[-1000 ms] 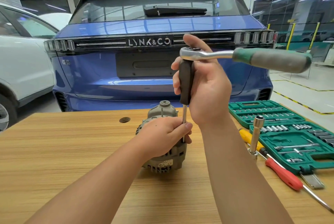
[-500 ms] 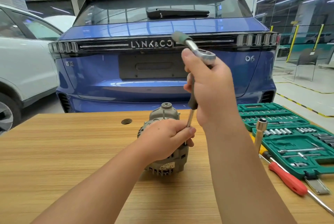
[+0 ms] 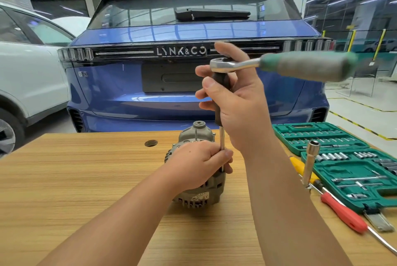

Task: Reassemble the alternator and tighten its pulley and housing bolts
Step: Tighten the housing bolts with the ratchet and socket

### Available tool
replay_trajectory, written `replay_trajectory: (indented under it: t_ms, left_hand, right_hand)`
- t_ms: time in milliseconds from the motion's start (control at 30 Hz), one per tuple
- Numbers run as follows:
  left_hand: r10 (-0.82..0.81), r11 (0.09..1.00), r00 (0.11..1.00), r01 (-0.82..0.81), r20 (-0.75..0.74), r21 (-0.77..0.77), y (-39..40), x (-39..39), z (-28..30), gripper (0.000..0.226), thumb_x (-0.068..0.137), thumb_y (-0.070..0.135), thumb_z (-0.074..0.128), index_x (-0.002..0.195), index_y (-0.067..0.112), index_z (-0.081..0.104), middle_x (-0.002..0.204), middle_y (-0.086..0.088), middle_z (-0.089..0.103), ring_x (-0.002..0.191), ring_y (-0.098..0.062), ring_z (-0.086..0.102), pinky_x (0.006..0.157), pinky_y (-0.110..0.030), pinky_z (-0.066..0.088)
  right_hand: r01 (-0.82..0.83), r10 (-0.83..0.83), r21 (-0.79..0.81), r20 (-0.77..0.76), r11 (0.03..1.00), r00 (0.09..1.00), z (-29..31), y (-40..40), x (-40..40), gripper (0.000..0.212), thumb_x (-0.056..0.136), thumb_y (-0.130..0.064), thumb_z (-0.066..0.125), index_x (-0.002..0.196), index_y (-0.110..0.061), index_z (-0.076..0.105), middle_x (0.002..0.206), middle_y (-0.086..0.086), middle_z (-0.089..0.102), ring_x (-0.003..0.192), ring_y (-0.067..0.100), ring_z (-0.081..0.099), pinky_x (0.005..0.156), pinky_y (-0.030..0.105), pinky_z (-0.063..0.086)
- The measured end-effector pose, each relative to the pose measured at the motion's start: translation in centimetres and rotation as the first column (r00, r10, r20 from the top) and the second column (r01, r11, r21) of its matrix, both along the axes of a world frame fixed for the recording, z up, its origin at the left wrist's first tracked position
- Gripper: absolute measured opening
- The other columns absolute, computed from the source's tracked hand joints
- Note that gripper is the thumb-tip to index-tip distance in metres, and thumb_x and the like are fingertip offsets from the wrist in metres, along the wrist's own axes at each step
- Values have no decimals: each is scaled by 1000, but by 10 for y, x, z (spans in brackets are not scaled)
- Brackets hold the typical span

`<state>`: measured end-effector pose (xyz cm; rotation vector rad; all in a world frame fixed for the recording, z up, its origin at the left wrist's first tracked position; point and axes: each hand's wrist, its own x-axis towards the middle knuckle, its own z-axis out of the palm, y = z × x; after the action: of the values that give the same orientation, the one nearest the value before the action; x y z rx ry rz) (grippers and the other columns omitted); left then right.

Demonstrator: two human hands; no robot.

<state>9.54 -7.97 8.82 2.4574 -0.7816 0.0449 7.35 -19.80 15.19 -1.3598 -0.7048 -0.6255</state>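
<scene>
Fingers of my left hand [image 3: 198, 163] curl over the grey ribbed metal alternator [image 3: 199, 188] on the wooden table [image 3: 75, 179]; my right hand [image 3: 234, 111] grips the black-handled extension driver [image 3: 221, 102] under the green-handled chrome ratchet [image 3: 279, 65].

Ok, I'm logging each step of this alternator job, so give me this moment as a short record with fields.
stage: tightening a housing bolt, by the look of it
alternator: stands on the wooden table
left hand: rests on the alternator, fingers pinching the extension shaft
right hand: grips the black driver handle
ratchet: mounted on top of the handle, grip pointing right, blurred
socket set: open, on the right
red screwdriver: lies by the case
</scene>
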Motion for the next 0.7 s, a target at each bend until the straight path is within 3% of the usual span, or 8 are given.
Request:
replay_trajectory:
  t_ms: [133,233,433,500,567,667,700]
  left_hand:
    - [9,1000,1000,-9,12,6,-1,1,-1,33,108,52,37,87,45,62,91,28,73,90,12,59,72,-17,41]
    - [16,1000,1000,-16,18,6,-1,2,-3,33,107,52,38,85,45,62,90,29,72,91,15,57,72,-17,40]
    - [28,1000,999,-28,20,9,-1,3,-4,34,106,54,37,85,45,63,87,36,69,93,16,55,74,-18,40]
    - [34,999,999,-34,19,7,-1,4,-4,35,106,54,37,85,45,63,86,37,68,93,17,55,73,-18,39]
    - [33,999,999,-33,23,17,-1,4,-4,34,106,54,37,85,45,63,84,38,67,92,17,54,71,-16,37]
    - [14,999,1000,-14,22,32,-1,4,-3,34,107,52,37,88,45,63,81,37,65,93,16,54,72,-16,37]
    - [5,999,1000,-6,20,39,0,3,-3,34,107,52,37,89,44,64,81,40,63,94,15,54,74,-17,38]
  right_hand:
    - [-60,63,129,-24,990,998,0,-4,6,40,93,-2,51,120,-31,59,87,1,63,64,18,53,55,33,47]
    - [-300,322,253,-49,920,946,0,-12,10,45,88,-18,38,127,-18,59,89,9,63,67,25,51,58,35,39]
    - [-447,485,293,-68,845,872,-1,-17,10,53,98,-42,29,135,-17,57,95,10,64,73,25,51,65,36,39]
    - [-390,440,308,-113,868,891,1,-16,9,53,98,-53,35,132,-20,58,94,8,65,73,23,52,65,35,40]
    - [-258,325,307,-192,916,926,5,-16,6,52,92,-50,53,133,-18,55,92,4,66,72,19,53,64,32,41]
    - [80,-36,177,-241,981,970,7,-12,3,78,82,-46,74,141,-2,49,85,-9,69,73,7,60,66,22,48]
    - [184,-148,161,-211,970,966,7,-11,3,72,82,-45,77,136,-3,54,80,-12,69,74,3,62,67,19,49]
